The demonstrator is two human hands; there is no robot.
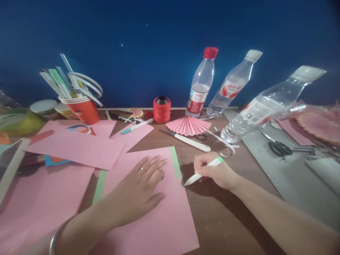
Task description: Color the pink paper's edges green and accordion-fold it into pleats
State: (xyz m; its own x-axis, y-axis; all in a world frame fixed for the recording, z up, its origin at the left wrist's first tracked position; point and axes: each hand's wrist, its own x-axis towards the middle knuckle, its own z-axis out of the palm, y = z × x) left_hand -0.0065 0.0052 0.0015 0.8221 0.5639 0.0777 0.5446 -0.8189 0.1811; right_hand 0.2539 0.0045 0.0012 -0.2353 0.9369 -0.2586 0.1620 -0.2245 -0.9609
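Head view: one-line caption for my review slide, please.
Left hand rests on a pink sheet while the right hand holds a white marker, its tip at the sheet's partly green right edge.

"What sort of place is shown?"
"A craft table (217,223), by its signs; the kind of room cannot be told. Pink sheets (172,226) are strewn about, and scissors (280,148) are laid towards the right."
"And near the far edge?"
"A red cup (87,112) filled with strips (60,84), a thread spool (162,112) and a pleated fan (189,126) are kept."
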